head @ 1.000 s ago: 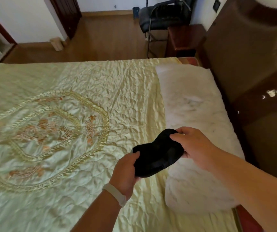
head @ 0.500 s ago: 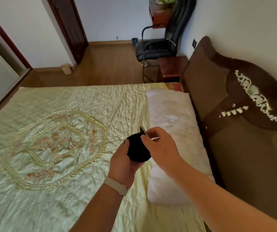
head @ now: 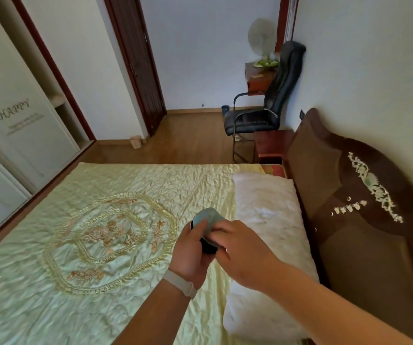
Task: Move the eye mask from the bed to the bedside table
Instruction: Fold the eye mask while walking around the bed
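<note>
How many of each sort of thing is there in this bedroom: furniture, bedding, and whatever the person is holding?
Furniture: 4 (bed, bedside table, black chair, desk)
Bedding: 2 (bedspread, white pillow)
Held in both hands: 1 (eye mask)
Fans: 1 (fan)
Total: 8

Eye mask (head: 206, 224) mostly hidden, bunched between left hand (head: 192, 255) and right hand (head: 244, 252); shape unreadable. Bedside table (head: 272, 143), far right, partly blocked by headboard (head: 350, 232). Near pillow (head: 267, 257) corner covered by right forearm.
</note>
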Motion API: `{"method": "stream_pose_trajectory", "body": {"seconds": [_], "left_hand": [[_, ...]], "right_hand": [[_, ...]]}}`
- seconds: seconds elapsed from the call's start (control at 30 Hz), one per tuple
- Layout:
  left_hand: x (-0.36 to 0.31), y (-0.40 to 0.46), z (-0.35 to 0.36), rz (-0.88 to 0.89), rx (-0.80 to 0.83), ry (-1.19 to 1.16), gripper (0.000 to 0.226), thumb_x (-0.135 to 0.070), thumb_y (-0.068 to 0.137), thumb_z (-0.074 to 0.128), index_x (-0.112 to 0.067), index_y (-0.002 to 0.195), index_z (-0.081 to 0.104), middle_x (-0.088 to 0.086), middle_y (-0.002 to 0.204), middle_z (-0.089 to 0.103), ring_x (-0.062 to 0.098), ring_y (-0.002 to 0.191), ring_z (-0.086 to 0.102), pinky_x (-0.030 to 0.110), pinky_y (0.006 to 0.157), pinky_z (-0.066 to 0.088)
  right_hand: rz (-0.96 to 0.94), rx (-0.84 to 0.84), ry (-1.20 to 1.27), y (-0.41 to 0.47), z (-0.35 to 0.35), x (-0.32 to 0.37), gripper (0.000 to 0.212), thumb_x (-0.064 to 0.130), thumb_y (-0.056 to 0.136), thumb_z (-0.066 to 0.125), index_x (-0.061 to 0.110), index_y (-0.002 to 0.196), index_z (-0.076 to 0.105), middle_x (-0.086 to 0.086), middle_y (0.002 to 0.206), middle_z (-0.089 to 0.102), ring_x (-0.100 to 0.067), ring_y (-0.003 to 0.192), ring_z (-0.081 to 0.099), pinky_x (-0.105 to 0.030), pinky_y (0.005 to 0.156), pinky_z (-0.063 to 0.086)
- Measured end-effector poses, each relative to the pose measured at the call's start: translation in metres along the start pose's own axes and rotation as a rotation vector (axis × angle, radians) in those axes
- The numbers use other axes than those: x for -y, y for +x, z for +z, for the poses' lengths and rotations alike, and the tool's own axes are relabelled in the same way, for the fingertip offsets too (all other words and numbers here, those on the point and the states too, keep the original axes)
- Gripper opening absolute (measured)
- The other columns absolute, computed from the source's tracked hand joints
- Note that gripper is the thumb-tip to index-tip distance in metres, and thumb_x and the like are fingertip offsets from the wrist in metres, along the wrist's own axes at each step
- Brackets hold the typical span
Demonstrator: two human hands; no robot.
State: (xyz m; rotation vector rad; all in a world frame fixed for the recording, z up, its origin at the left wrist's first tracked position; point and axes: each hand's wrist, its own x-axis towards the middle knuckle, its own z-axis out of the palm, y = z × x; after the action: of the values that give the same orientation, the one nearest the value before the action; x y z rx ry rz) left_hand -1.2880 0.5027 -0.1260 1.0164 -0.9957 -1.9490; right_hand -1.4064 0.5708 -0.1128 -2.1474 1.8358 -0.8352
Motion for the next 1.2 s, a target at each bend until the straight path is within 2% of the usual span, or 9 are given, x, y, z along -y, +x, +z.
{"method": "stream_pose_trajectory", "body": {"seconds": [0.1, 0.17, 0.27, 0.37, 0.57, 0.67, 0.87, 1.07, 1.2], "left_hand": [[-0.001, -0.006, -0.009, 0.004, -0.013, -0.026, 0.028, -0.016, 0.098, 0.050, -0.001, 0.117, 0.065, 0.030, 0.111, 0.068, 0.037, 0.097, 0.070, 0.039, 0.069, 0.060], [-0.003, -0.011, -0.016, 0.002, -0.007, -0.074, 0.029, -0.013, 0.099, 0.048, -0.001, 0.119, 0.064, 0.025, 0.110, 0.071, 0.035, 0.096, 0.071, 0.038, 0.069, 0.060], [-0.009, -0.021, -0.029, 0.003, 0.057, -0.107, 0.032, -0.012, 0.100, 0.045, 0.000, 0.127, 0.059, 0.026, 0.121, 0.067, 0.040, 0.110, 0.065, 0.050, 0.084, 0.057], [-0.018, -0.035, -0.045, 0.018, 0.078, -0.077, 0.033, -0.012, 0.098, 0.049, -0.001, 0.127, 0.059, 0.026, 0.125, 0.065, 0.042, 0.115, 0.062, 0.058, 0.098, 0.049], [-0.036, -0.065, -0.083, 0.112, -0.026, -0.040, 0.033, -0.010, 0.091, 0.060, -0.003, 0.122, 0.064, 0.025, 0.120, 0.068, 0.041, 0.108, 0.066, 0.053, 0.087, 0.056], [-0.042, -0.084, -0.110, 0.122, -0.069, -0.079, 0.034, -0.006, 0.091, 0.059, -0.001, 0.124, 0.062, 0.028, 0.120, 0.067, 0.043, 0.106, 0.066, 0.049, 0.080, 0.058], [-0.055, -0.137, -0.190, 0.168, -0.147, -0.198, 0.034, 0.001, 0.089, 0.055, 0.000, 0.122, 0.063, 0.030, 0.120, 0.066, 0.045, 0.106, 0.065, 0.048, 0.078, 0.058], [-0.075, -0.222, -0.300, 0.195, -0.230, -0.263, 0.036, 0.003, 0.088, 0.054, 0.003, 0.124, 0.059, 0.033, 0.117, 0.064, 0.043, 0.097, 0.067, 0.047, 0.072, 0.058], [-0.087, -0.283, -0.374, 0.210, -0.274, -0.280, 0.038, 0.003, 0.088, 0.053, 0.003, 0.126, 0.056, 0.034, 0.121, 0.063, 0.045, 0.101, 0.065, 0.048, 0.072, 0.058]], "right_hand": [[-0.083, 0.039, -0.001, -0.003, -0.006, 0.003, 0.028, 0.011, 0.088, 0.046, 0.019, 0.107, 0.065, 0.005, 0.109, 0.059, -0.018, 0.088, 0.046, -0.035, 0.079, 0.042], [-0.109, -0.004, 0.008, -0.001, -0.013, 0.003, 0.024, 0.011, 0.088, 0.048, 0.016, 0.105, 0.065, 0.003, 0.110, 0.060, -0.018, 0.092, 0.048, -0.034, 0.081, 0.042], [-0.153, -0.081, -0.044, 0.008, -0.022, 0.001, 0.029, 0.011, 0.090, 0.052, 0.016, 0.117, 0.061, 0.002, 0.125, 0.056, -0.017, 0.109, 0.048, -0.027, 0.091, 0.040], [-0.234, -0.018, -0.110, 0.018, -0.020, 0.008, 0.036, 0.015, 0.093, 0.052, 0.018, 0.129, 0.055, 0.001, 0.140, 0.047, -0.016, 0.124, 0.042, -0.029, 0.099, 0.038], [-0.378, 0.072, -0.061, 0.031, 0.010, 0.044, 0.037, 0.016, 0.092, 0.053, 0.016, 0.130, 0.055, 0.001, 0.145, 0.042, -0.016, 0.128, 0.040, -0.031, 0.101, 0.038], [-0.427, 0.101, -0.052, 0.034, 0.031, 0.069, 0.036, 0.016, 0.094, 0.052, 0.016, 0.130, 0.054, 0.000, 0.147, 0.039, -0.015, 0.131, 0.038, -0.033, 0.103, 0.038], [-0.545, 0.152, -0.059, 0.043, 0.085, 0.150, 0.038, 0.016, 0.094, 0.051, 0.016, 0.132, 0.052, -0.001, 0.147, 0.038, -0.016, 0.133, 0.035, -0.034, 0.102, 0.039], [-0.657, 0.175, -0.043, 0.046, 0.152, 0.270, 0.036, 0.016, 0.087, 0.054, 0.013, 0.122, 0.056, -0.004, 0.132, 0.052, -0.021, 0.118, 0.047, -0.039, 0.083, 0.052], [-0.743, 0.207, -0.075, 0.050, 0.196, 0.355, 0.040, 0.020, 0.081, 0.056, 0.016, 0.121, 0.056, -0.003, 0.124, 0.055, -0.023, 0.109, 0.051, -0.035, 0.075, 0.050]]}}
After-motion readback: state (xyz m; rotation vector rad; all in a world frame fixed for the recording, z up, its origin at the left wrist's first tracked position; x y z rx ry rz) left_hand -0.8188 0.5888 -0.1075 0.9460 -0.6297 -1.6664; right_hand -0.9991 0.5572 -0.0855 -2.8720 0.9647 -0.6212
